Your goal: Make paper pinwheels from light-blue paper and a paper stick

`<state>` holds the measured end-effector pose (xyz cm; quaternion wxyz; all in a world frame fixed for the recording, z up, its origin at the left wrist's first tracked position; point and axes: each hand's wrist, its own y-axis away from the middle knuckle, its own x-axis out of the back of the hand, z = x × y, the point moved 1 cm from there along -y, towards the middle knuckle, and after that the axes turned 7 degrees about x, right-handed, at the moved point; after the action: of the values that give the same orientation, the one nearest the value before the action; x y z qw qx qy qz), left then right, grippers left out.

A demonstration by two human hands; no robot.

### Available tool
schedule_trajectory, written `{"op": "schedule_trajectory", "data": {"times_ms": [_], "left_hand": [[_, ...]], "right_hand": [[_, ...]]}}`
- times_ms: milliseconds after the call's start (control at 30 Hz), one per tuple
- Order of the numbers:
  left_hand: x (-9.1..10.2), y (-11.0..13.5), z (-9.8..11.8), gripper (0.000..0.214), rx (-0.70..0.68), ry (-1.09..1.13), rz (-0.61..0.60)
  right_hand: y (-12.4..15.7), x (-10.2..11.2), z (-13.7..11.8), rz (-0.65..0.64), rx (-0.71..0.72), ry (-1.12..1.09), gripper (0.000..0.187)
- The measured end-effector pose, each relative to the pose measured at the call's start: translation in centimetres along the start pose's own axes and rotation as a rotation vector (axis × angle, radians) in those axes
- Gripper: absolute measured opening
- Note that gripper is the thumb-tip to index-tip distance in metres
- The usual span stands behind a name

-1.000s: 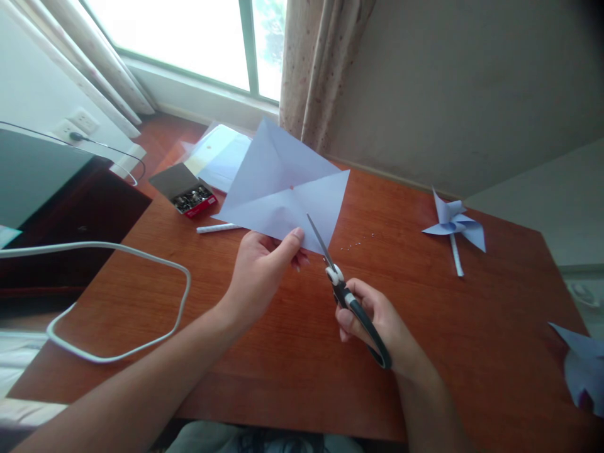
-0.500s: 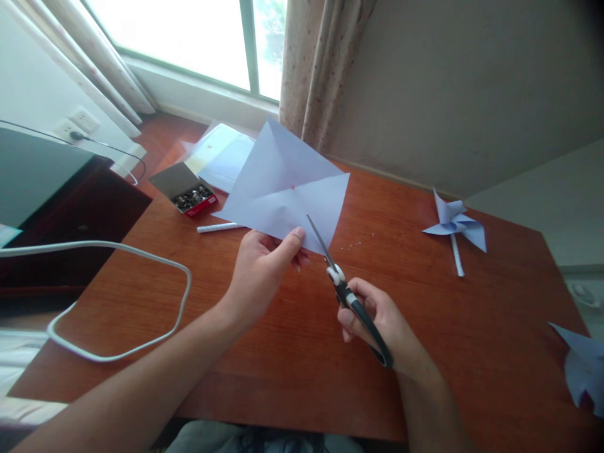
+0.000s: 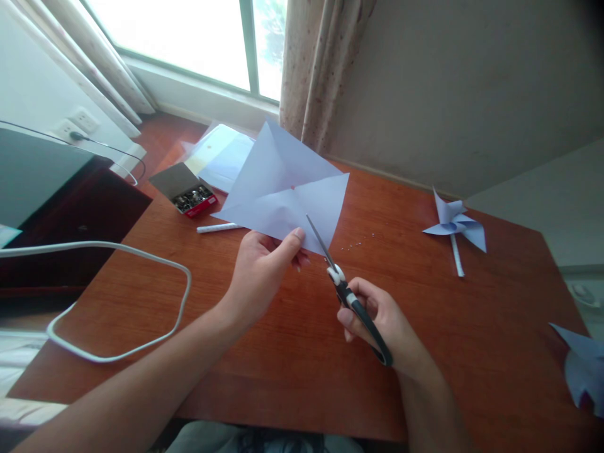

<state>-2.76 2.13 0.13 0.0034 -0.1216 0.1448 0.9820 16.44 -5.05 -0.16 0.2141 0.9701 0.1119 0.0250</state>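
My left hand (image 3: 268, 261) pinches the near edge of a pale sheet of paper (image 3: 283, 163), thumb on top and fingers beneath. The sheet is held above the table, with crease lines, a slit from its right side and a small red dot near the middle. In my right hand (image 3: 372, 314) is a pair of scissors (image 3: 346, 292) with black and white handles. Their blades lie across the paper's near right corner, pointing up and left; the lower blade is hidden under the sheet. A paper pinwheel (image 3: 453, 223) on a rolled paper stick lies at the right.
An open box of metal pins or clips (image 3: 193, 200) stands at the left, near a rolled paper stick (image 3: 217, 228) and plastic sleeves (image 3: 226, 151). A white cable (image 3: 184, 302) loops over the wooden table (image 3: 292, 377). Another folded paper piece (image 3: 582, 365) sits at far right.
Almost nothing differs. The paper has shifted very slightly left; both hands and the scissors keep their places.
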Motion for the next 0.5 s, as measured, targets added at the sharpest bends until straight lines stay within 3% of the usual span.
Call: {"op": "schedule_trajectory", "data": {"times_ms": [500], "left_hand": [[-0.01,0.13,0.12,0.024,0.013,-0.049,0.026]], "right_hand": [[0.04,0.04,0.16,0.021,-0.01,0.019,0.038]]}}
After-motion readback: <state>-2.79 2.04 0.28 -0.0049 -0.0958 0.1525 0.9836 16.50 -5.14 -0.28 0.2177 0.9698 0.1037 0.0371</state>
